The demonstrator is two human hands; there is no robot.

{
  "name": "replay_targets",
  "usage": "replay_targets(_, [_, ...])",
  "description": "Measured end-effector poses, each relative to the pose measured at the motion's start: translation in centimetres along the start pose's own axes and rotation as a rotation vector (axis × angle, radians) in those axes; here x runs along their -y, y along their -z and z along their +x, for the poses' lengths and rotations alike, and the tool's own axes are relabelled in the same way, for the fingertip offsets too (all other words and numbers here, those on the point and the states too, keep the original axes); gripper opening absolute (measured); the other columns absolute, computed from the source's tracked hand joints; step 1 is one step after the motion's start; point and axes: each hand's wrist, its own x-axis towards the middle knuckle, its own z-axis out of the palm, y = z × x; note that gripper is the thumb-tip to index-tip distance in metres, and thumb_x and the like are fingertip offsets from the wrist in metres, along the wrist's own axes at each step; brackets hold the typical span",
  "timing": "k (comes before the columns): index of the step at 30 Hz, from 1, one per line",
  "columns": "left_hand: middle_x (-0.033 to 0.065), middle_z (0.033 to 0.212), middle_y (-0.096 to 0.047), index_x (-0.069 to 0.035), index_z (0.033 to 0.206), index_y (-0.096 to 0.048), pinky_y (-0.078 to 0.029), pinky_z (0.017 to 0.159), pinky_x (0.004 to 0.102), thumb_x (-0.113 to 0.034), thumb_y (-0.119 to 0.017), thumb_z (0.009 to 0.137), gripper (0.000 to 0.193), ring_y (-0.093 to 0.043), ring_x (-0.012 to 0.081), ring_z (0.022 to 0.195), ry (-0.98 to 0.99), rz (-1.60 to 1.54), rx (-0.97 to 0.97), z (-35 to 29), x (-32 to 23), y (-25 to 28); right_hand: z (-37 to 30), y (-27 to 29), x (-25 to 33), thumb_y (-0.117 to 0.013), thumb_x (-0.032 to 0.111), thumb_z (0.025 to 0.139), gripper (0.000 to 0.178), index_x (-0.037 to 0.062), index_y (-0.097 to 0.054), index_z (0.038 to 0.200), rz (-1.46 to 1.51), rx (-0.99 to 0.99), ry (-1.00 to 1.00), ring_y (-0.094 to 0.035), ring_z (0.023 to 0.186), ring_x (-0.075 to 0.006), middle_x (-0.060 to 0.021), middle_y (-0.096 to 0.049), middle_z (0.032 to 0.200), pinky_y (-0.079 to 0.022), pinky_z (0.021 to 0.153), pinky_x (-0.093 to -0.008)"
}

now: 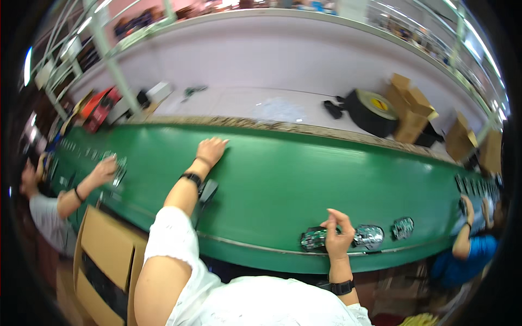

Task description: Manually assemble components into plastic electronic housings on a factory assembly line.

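Note:
My left hand (212, 151) reaches far out over the green conveyor belt (261, 185). Its fingers look curled in, and what they may hold is hidden. A dark grey, flat object (207, 191) lies beside my left forearm, partly covered by it. Close to the belt's near edge, my right hand (340, 232) hovers with bent fingers, a gap showing between thumb and forefinger. Just left of it lies a circuit board in a dark shell (312, 239). To its right are a rounded board assembly (368, 236) and a smaller green circuit board (403, 228).
A co-worker's hand (106, 169) handles boards at the left; another person (467, 250) works at the far right beside a row of dark parts (478, 186). An open carton (111, 239) stands near left. A black roll (372, 111) and cardboard boxes (410, 108) sit behind the belt.

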Motion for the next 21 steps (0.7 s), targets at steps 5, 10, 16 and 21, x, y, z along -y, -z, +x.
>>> replay_targets(5, [0.0159,0.063,-0.063,-0.004,0.063,-0.059,-0.051,0.053,0.0394,-0.056,-0.047,0.092,0.061,-0.061,0.0295,0.055,0.805,-0.756,-0.095,-0.9,5.4,0.1,-0.5,-0.6,-0.4,-0.054,-0.001,0.090,0.017,0.0013,-0.064,0.103,0.030,-0.027,-0.069,-0.063,0.062,-0.0125,-0.0069,-0.063,0.077,-0.050,0.059,-0.0259])
replay_targets(10, [0.0110,0.063,-0.060,-0.004,0.080,-0.054,-0.038,0.038,0.0228,-0.054,-0.051,0.091,0.052,-0.054,0.0120,0.052,1.251,-1.898,-0.116,-4.7,8.0,1.7,-0.7,-0.6,-0.6,-0.052,0.004,0.095,0.016,-0.0010,-0.062,0.106,-0.025,-0.029,-0.078,-0.058,0.063,-0.0084,-0.0034,-0.061,0.074,-0.047,0.058,-0.0213])
replay_targets(16, [0.0177,0.085,-0.067,-0.003,0.095,-0.061,-0.053,0.072,0.0366,-0.034,-0.068,0.083,0.035,-0.067,0.0264,0.076,0.629,-0.781,0.137,-3.4,3.6,4.9,1.0,-0.1,0.6,-0.055,0.001,0.091,0.016,0.0013,-0.064,0.103,-0.058,-0.024,-0.082,-0.063,0.062,-0.0125,-0.0066,-0.063,0.077,-0.049,0.059,-0.0247])
replay_targets(21, [0.0139,0.085,-0.069,-0.006,0.096,-0.062,-0.051,0.078,0.0390,-0.032,-0.065,0.085,0.028,-0.066,0.0296,0.084,0.481,-0.630,0.318,-3.9,4.6,1.9,6.4,-4.5,5.5,-0.062,0.008,0.087,0.017,0.0019,-0.064,0.103,-0.175,0.564,0.010,-0.064,0.072,-0.0172,-0.0094,-0.063,0.081,-0.048,0.065,-0.0283])
